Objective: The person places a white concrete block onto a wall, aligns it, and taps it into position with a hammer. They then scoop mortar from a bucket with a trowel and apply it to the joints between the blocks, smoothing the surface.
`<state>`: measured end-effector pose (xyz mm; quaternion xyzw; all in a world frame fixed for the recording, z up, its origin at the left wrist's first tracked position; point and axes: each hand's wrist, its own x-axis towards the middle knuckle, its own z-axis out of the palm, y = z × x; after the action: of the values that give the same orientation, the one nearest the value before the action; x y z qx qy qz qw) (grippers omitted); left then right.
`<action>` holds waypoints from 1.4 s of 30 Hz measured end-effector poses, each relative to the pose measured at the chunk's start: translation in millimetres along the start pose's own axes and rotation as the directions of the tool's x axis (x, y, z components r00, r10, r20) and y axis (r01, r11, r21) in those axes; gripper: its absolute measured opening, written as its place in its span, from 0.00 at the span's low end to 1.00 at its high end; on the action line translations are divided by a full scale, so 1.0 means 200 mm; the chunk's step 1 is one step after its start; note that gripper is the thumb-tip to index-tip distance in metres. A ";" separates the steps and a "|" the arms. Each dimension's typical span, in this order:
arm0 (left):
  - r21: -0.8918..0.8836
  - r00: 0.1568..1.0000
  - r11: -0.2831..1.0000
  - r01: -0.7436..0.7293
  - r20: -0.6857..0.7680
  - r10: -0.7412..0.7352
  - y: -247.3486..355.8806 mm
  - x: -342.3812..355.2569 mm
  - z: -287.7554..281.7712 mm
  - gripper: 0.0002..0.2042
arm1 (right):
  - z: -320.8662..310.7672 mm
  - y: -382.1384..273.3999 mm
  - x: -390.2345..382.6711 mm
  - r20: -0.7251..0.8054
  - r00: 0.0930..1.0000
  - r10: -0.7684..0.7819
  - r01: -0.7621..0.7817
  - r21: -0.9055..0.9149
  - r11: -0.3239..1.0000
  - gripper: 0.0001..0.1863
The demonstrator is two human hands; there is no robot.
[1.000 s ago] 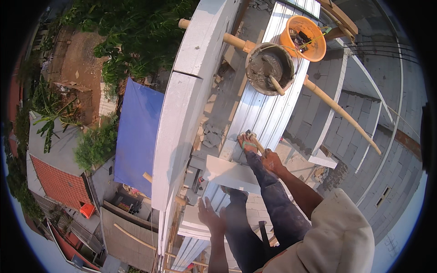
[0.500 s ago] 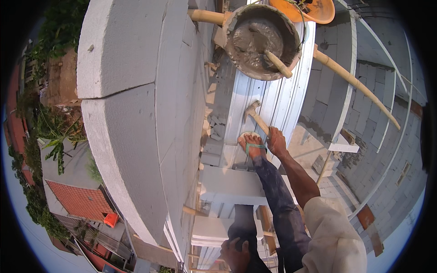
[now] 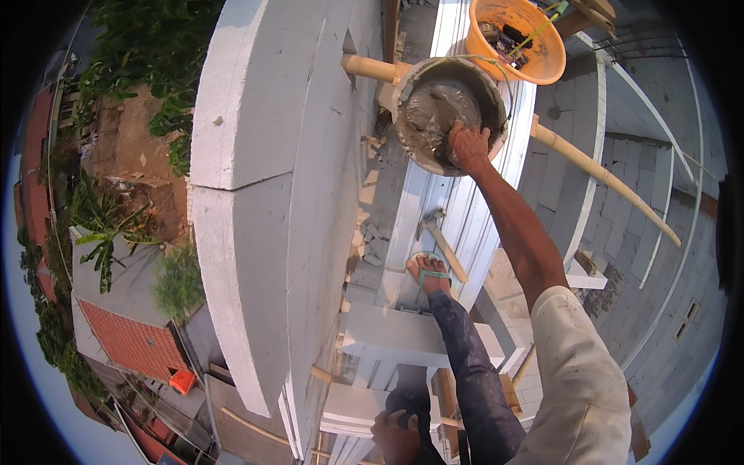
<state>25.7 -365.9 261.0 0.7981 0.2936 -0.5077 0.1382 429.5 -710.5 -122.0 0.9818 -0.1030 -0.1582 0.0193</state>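
Right hand (image 3: 467, 147) outstretched into mortar bucket (image 3: 449, 115), grip apparently closed, contents hidden.

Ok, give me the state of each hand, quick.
Right hand: reaching into the mortar bucket, fingers curled in it; whether it grips anything cannot be told.
Left hand: low by the knee, resting; grip cannot be told.

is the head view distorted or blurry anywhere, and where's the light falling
Head view: strong fisheye, so the white block wall and the bamboo pole bow toward the black rim. Focus is sharp at the right hand in the grey mortar bucket; the left hand at the lower edge looks softer. Warm, low sunlight lights the wall top and the orange plastic basin; the gap below lies in shade.
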 end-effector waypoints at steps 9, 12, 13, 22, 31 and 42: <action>-0.032 0.991 0.997 -0.074 -0.111 0.070 -0.13 0.02 0.11 0.17 | -0.26 0.17 -0.15 0.066 0.980 -0.189 0.181 0.114 0.977 0.11; 0.020 0.981 0.996 -0.092 -0.169 0.094 -0.22 0.10 0.17 0.17 | -0.42 0.28 -0.35 0.234 0.972 0.002 -0.147 0.606 0.782 0.16; 0.016 0.981 0.996 -0.086 -0.172 0.087 -0.24 0.10 0.19 0.17 | -0.60 0.21 -0.43 0.481 0.872 0.089 -0.420 0.644 0.639 0.18; -0.066 0.993 0.996 -0.064 -0.108 0.056 -0.10 0.05 0.04 0.16 | -1.00 -0.19 -0.60 0.065 0.966 -0.249 -0.041 0.994 0.098 0.06; -0.056 0.991 0.998 -0.027 -0.136 0.019 -0.16 0.04 0.03 0.16 | -1.43 -0.80 0.30 -0.704 0.703 -0.104 0.634 0.553 0.542 0.20; -0.159 0.992 0.987 0.022 -0.118 -0.041 -0.24 0.02 0.10 0.16 | -1.13 -0.54 -0.47 -0.611 0.677 -0.410 0.651 0.237 0.721 0.24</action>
<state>-16.7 -337.0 252.2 0.8093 0.3531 -0.4357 0.1749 434.9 -585.1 113.6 0.9493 0.1718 0.1407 -0.2225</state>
